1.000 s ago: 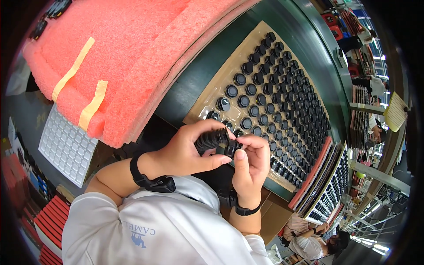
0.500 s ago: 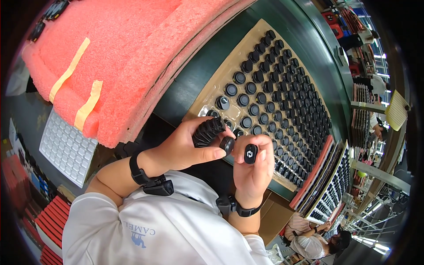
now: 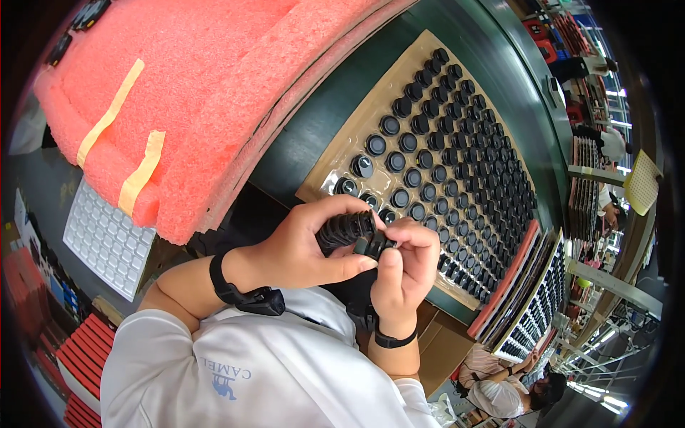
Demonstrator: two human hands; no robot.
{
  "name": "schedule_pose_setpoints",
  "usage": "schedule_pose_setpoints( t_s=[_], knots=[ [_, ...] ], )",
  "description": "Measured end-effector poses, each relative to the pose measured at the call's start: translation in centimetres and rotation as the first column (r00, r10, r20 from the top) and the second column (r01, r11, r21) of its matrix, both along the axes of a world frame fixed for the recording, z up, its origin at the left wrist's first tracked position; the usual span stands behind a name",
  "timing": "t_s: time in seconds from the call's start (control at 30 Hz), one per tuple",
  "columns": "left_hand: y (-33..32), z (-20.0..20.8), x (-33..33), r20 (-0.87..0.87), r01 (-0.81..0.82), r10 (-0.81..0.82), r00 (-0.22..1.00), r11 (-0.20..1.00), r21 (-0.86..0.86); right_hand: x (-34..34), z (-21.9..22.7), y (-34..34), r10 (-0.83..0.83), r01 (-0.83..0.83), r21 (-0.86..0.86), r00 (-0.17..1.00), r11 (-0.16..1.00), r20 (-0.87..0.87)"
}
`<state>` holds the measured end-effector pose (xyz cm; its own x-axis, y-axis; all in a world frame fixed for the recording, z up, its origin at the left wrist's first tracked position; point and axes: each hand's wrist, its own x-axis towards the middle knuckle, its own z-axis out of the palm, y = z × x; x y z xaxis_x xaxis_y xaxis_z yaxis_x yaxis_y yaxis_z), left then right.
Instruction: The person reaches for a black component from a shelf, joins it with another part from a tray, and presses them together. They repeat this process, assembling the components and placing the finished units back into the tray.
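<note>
My left hand (image 3: 289, 250) is wrapped round a ribbed stack of black discs (image 3: 344, 232). Between its thumb and fingers, at the end of the stack, it also grips a black round cap-like part (image 3: 371, 245). My right hand (image 3: 405, 274) meets it there, thumb and fingers pinched on a small black oval piece, now mostly hidden by the fingers and touching or very close to the round part. Just beyond both hands, a tan tray (image 3: 325, 171) holds rows of similar black round parts (image 3: 407, 143).
Bulky pink foam (image 3: 193, 93) bound with yellow tape rises at the left, above a white moulded tray (image 3: 107, 232). A green work surface (image 3: 492, 43) lies under the tan tray. More filled trays (image 3: 539, 307) lean at the right, where another person (image 3: 503, 392) sits.
My right hand has turned and moved left, bringing the oval piece against the round part in my left hand. The stack has shifted slightly right and down.
</note>
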<state>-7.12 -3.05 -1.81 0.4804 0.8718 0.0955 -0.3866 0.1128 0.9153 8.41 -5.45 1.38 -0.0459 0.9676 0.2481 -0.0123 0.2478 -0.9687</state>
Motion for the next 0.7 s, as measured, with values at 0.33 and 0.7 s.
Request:
schedule_pose_setpoints(
  t_s=[0.33, 0.7],
  knots=[
    [0.0, 0.1, -0.2, 0.022, 0.038, -0.038, 0.999, 0.999, 0.021, -0.3, 0.0, -0.3, -0.019, 0.010, -0.075, 0.991, 0.997, -0.131],
    [0.0, 0.3, -0.2, 0.000, 0.019, -0.019, 1.000, 1.000, 0.021, -0.7, 0.4, -0.7, -0.056, 0.047, -0.102, 0.995, 0.994, -0.085]
  ],
)
